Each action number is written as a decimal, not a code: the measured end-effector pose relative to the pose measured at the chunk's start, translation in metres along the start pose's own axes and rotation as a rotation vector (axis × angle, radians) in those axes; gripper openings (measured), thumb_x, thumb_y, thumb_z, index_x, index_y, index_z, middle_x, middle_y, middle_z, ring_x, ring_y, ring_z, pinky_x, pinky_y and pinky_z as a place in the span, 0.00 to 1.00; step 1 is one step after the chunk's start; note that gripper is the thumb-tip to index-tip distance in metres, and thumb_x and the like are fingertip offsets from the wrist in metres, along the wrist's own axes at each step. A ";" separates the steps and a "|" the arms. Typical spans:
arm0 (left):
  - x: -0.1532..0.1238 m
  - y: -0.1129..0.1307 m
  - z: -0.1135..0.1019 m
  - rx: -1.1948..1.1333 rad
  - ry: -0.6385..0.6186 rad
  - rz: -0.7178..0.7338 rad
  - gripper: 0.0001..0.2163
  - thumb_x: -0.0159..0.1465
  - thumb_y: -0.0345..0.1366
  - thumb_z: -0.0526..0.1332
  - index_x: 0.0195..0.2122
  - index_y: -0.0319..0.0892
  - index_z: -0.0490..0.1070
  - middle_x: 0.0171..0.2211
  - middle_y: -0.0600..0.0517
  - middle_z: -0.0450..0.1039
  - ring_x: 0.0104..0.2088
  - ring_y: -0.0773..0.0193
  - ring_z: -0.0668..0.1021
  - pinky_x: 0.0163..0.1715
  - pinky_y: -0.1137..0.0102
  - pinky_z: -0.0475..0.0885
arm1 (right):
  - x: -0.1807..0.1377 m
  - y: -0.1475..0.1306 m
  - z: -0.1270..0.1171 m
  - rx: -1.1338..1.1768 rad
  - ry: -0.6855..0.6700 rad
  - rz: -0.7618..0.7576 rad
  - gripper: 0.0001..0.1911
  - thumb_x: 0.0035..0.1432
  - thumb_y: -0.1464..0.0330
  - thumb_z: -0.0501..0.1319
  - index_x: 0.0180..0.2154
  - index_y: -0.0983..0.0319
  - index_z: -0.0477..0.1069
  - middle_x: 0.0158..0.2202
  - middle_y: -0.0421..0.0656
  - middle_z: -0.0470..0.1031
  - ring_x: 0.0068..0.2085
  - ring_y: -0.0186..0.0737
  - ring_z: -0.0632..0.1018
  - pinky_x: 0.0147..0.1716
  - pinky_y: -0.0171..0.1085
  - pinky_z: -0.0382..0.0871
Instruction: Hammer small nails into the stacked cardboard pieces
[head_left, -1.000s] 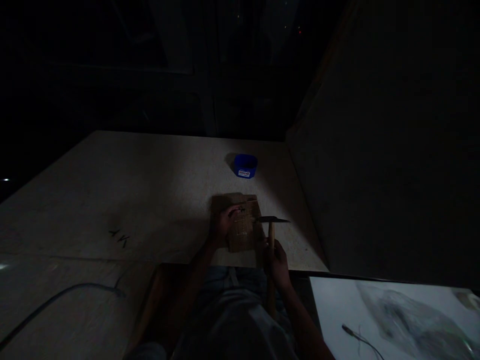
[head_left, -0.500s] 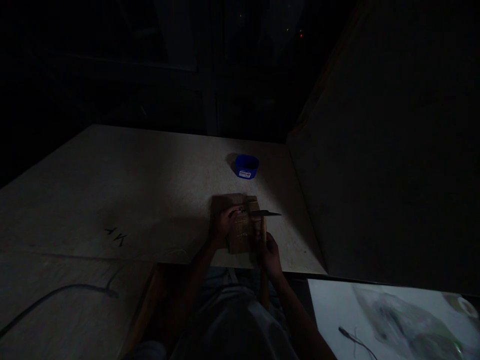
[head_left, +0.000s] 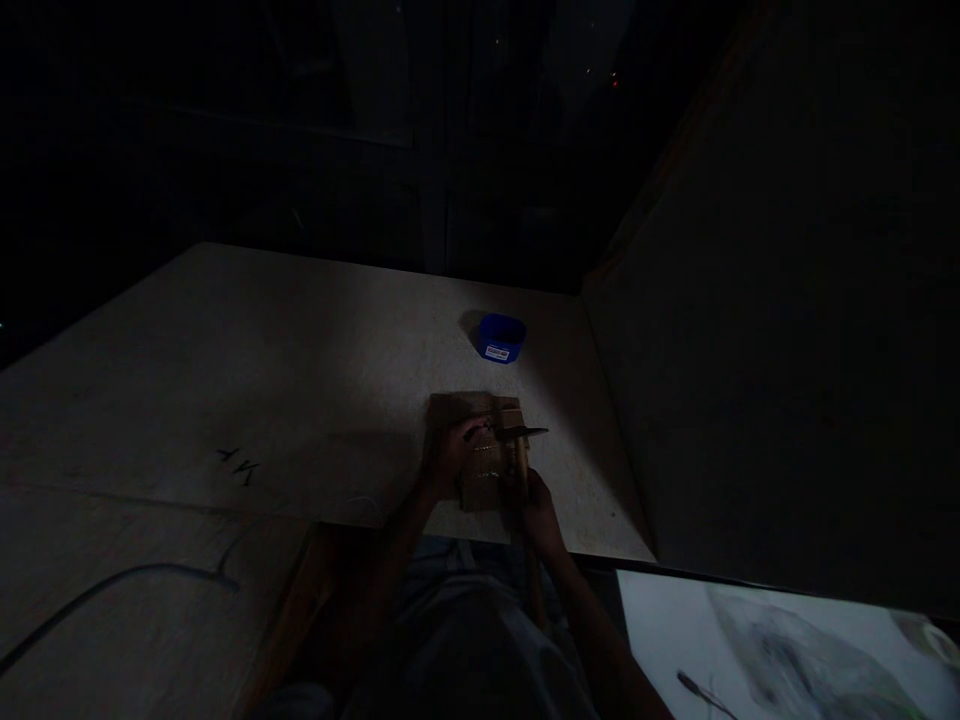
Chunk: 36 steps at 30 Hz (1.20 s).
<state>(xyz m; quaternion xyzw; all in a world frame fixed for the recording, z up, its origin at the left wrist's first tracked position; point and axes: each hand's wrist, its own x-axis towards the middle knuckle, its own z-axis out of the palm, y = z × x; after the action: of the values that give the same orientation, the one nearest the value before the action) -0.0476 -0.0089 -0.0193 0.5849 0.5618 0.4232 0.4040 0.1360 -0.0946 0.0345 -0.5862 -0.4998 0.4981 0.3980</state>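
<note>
At the near right of the table, the left hand steadies a wooden block; the right hand, closed around a hammer, holds its head at the block. Nailing appears unfinished; nail detail unreadable.

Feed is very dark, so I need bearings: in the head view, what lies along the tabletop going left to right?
Dark cable → black pen marks → left hand → wooden block, hammer head → white sheet.

Pale table: wood block, blue tub
</note>
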 end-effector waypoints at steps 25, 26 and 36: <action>0.004 -0.013 0.010 -0.081 0.044 -0.026 0.11 0.64 0.35 0.62 0.47 0.43 0.77 0.48 0.47 0.80 0.48 0.57 0.81 0.52 0.62 0.75 | 0.013 -0.062 -0.024 -0.191 -0.146 -0.245 0.23 0.68 0.53 0.53 0.52 0.62 0.71 0.40 0.45 0.80 0.42 0.45 0.78 0.39 0.37 0.71; 0.004 -0.014 0.010 -0.076 0.047 -0.029 0.11 0.64 0.35 0.63 0.47 0.43 0.77 0.48 0.47 0.80 0.49 0.57 0.81 0.52 0.62 0.75 | 0.013 -0.059 -0.022 -0.192 -0.143 -0.248 0.23 0.68 0.53 0.53 0.53 0.62 0.71 0.41 0.45 0.80 0.42 0.45 0.79 0.38 0.36 0.71; 0.004 -0.007 0.007 -0.064 0.038 -0.029 0.16 0.61 0.30 0.64 0.51 0.44 0.75 0.46 0.48 0.81 0.47 0.59 0.81 0.51 0.63 0.76 | 0.023 -0.039 -0.014 -0.301 -0.227 -0.144 0.27 0.67 0.50 0.51 0.52 0.64 0.71 0.42 0.49 0.82 0.42 0.48 0.81 0.37 0.38 0.72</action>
<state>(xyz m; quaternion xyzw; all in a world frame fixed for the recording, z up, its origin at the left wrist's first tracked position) -0.0437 -0.0046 -0.0282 0.5555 0.5638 0.4461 0.4178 0.1430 -0.0645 0.0704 -0.5420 -0.6510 0.4506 0.2817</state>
